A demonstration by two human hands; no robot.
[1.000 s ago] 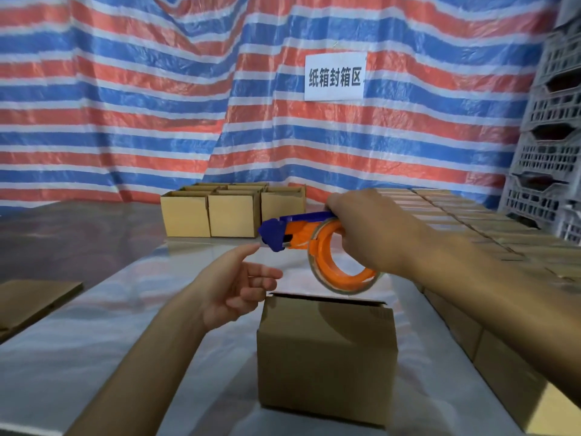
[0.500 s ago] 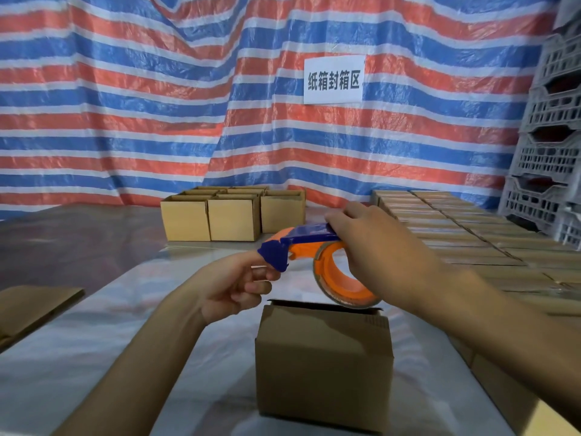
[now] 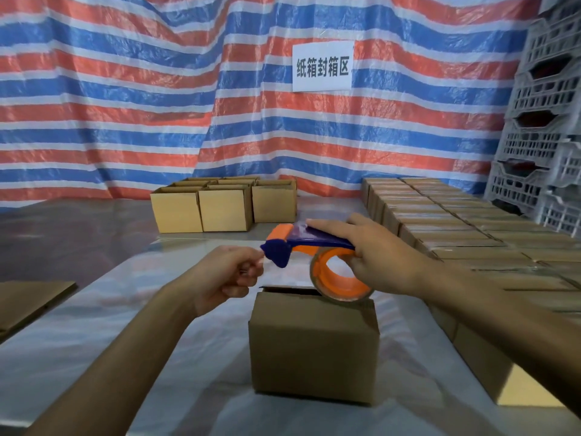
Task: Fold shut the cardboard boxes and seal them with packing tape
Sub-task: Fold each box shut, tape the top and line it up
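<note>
1. The right hand (image 3: 386, 262) is gripping the orange-and-blue plastic tape dispenser (image 3: 301, 243) just above the brown cardboard box (image 3: 314, 347) on the table (image 3: 94, 325).
2. The left hand (image 3: 226, 278) is pinching at its leftward-pointing nose, seemingly the tape end (image 3: 261, 262).

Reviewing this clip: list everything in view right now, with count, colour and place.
brown cardboard box: one, centre of silvery table
orange-and-blue plastic tape dispenser: one, held over that box's top
open-topped cardboard boxes: several, brown, clustered at table's far end
closed cardboard boxes in rows: many, brown, right side
flat cardboard sheet: one, brown, left edge
striped plastic tarp: one, red-white-blue, backdrop
white paper sign: one, black characters, on tarp
slatted plastic crates: stacked, grey, far right
left hand: pinches clear tape end at dispenser's front
right hand: grips dispenser
</note>
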